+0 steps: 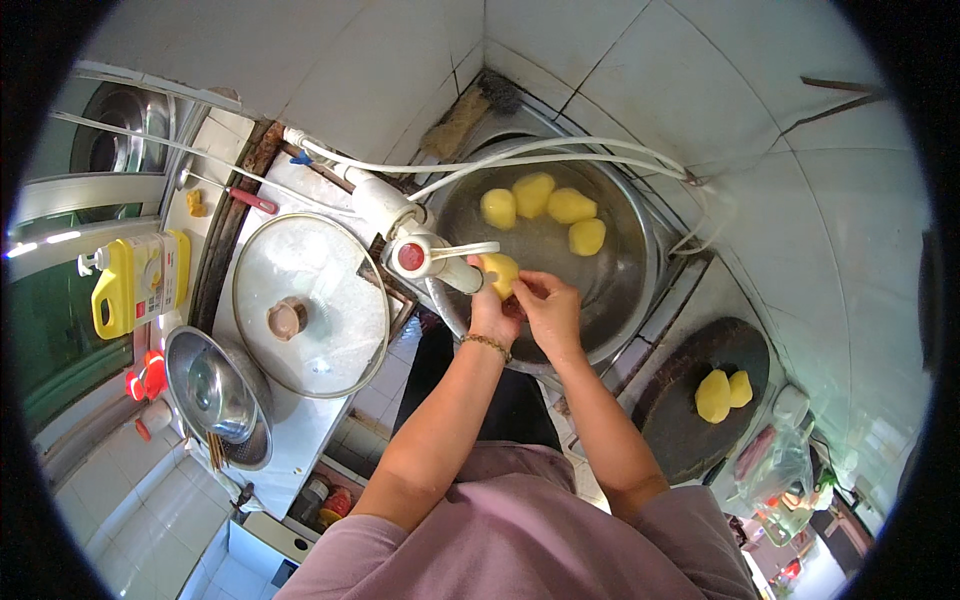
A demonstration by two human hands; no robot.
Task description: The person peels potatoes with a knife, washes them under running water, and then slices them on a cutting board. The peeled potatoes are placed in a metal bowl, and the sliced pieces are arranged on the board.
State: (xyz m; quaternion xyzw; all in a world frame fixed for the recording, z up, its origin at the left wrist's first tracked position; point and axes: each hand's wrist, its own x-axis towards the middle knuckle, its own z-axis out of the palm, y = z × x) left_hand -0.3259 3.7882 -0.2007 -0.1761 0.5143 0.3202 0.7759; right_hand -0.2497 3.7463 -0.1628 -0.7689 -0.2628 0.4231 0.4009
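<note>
My left hand (493, 315) holds a peeled yellow potato (501, 274) close to the spout of the white faucet (457, 271), over the near left side of a metal basin (646, 300). Against the potato's right side rest the fingers of my right hand (553, 309); whether they pinch anything small I cannot make out. Water stands in the basin. Several peeled potatoes lie towards its far side, among them a round one (498, 208) and a longer one (571, 205). A beaded bracelet circles my left wrist.
Right of the basin, two peeled potatoes (712, 396) sit on a round dark chopping board (660, 442). To the left are a glass pot lid (337, 300), a steel colander (259, 375) and a yellow detergent bottle (139, 277). White hoses (592, 141) cross above the basin's far part.
</note>
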